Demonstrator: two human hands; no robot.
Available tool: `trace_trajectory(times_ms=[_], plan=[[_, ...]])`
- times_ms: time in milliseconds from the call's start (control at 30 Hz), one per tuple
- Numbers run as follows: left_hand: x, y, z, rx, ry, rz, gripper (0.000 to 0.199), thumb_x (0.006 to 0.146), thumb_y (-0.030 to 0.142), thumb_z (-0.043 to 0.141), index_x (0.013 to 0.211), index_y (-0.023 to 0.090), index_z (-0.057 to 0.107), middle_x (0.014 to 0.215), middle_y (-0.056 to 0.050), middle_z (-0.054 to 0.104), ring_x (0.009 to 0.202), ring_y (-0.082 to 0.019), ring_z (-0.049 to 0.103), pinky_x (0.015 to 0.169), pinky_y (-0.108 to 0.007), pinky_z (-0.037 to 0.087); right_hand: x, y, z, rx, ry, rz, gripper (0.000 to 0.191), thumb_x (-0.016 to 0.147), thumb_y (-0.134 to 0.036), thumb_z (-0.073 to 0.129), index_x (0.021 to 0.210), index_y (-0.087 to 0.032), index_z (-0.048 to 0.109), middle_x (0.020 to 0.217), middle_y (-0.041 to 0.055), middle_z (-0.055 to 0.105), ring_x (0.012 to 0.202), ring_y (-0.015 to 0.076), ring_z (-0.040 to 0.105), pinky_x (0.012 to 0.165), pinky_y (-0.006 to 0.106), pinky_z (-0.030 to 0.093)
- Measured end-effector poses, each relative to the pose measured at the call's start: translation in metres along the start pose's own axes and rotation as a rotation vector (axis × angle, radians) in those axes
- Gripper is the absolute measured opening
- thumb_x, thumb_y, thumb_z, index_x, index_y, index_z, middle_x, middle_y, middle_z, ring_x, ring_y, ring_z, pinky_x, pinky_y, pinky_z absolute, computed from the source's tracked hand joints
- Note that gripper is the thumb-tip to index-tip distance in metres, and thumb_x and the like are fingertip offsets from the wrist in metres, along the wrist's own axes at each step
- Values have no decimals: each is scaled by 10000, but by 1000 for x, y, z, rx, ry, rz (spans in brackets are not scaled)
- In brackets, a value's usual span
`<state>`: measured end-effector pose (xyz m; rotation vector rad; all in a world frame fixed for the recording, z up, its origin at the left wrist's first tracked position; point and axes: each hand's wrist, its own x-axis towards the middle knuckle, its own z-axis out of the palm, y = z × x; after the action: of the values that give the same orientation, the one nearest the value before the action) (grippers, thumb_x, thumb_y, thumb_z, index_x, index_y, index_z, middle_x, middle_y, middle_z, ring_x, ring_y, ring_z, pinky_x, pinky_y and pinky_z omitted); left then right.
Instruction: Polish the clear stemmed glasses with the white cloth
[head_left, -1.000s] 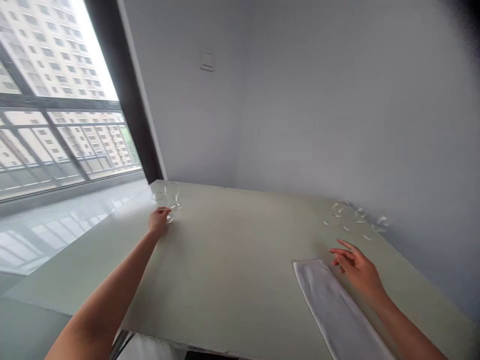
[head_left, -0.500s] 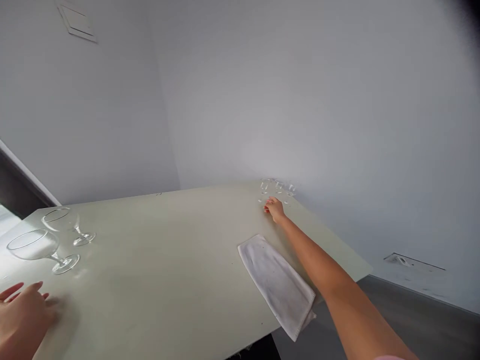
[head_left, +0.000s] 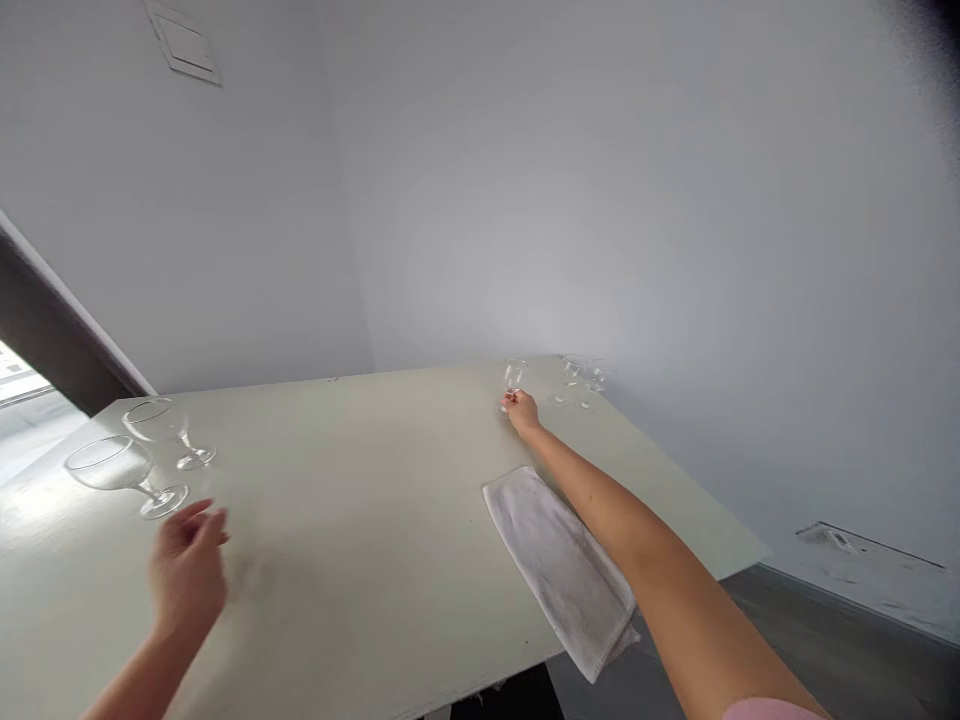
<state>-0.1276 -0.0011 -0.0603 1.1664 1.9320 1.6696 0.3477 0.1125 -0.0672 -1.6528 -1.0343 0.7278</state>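
At the far right of the table, my right hand (head_left: 520,411) is closed round the stem of a clear wine glass (head_left: 514,374), which stands upright, apart from its neighbours. Two more wine glasses, one (head_left: 574,370) beside the other (head_left: 598,376), stand to its right near the table's edge. Above the table on the left, my left hand (head_left: 190,560) is held with fingers loosely curled and apart, holding nothing. Just beyond it are two larger-looking stemmed glasses, a nearer one (head_left: 112,466) and a farther one (head_left: 157,422).
A folded pale cloth (head_left: 562,570) lies under my right forearm, its lower end hanging over the table's front edge. The pale table (head_left: 352,540) meets grey walls at the back. A dark window frame (head_left: 60,320) is at the left.
My right hand has closed on a glass and shifted it left, away from the other two. My left hand has risen and moved right, further into view. The view has turned slightly left.
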Motion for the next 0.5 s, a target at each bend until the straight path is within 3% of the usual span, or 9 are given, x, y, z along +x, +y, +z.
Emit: trace_trajectory(times_ms=[100, 167, 267, 367, 500], plan=[[-36, 35, 36, -46, -338, 62, 373, 676, 429, 569, 965, 193, 583, 669, 31, 502, 564, -89, 467, 518, -197, 389, -46, -19, 37, 90, -185, -74, 183, 734, -219, 556, 905, -155, 569, 930, 59, 634, 836, 159, 605, 726, 281, 464], [-59, 56, 58, -20, -503, 107, 390, 702, 423, 555, 1023, 204, 587, 780, 4, 565, 567, -81, 459, 527, -201, 386, -87, -33, 62, 145, -339, -113, 215, 696, -238, 589, 895, -158, 578, 912, 51, 644, 807, 160, 616, 703, 277, 469], [-88, 78, 80, -81, -635, 147, 361, 680, 401, 589, 974, 194, 624, 937, -38, 599, 552, -72, 441, 553, -217, 404, -149, -53, 87, 201, -609, -179, 245, 664, -297, 633, 867, -164, 606, 815, 31, 654, 752, 166, 612, 659, 281, 472], [-109, 87, 86, -171, -716, 30, 321, 672, 402, 602, 883, 164, 648, 891, -55, 605, 563, -86, 460, 530, -219, 399, -195, -67, 96, 265, -866, -286, 291, 737, -336, 574, 978, -178, 608, 826, 23, 643, 740, 144, 580, 670, 275, 459], [-109, 77, 74, -277, -769, -160, 388, 660, 450, 618, 895, 142, 636, 687, -30, 600, 587, -115, 504, 550, -228, 401, -212, -77, 94, 111, -972, -343, 261, 765, -319, 532, 972, -201, 638, 860, 26, 640, 748, 149, 563, 689, 288, 448]])
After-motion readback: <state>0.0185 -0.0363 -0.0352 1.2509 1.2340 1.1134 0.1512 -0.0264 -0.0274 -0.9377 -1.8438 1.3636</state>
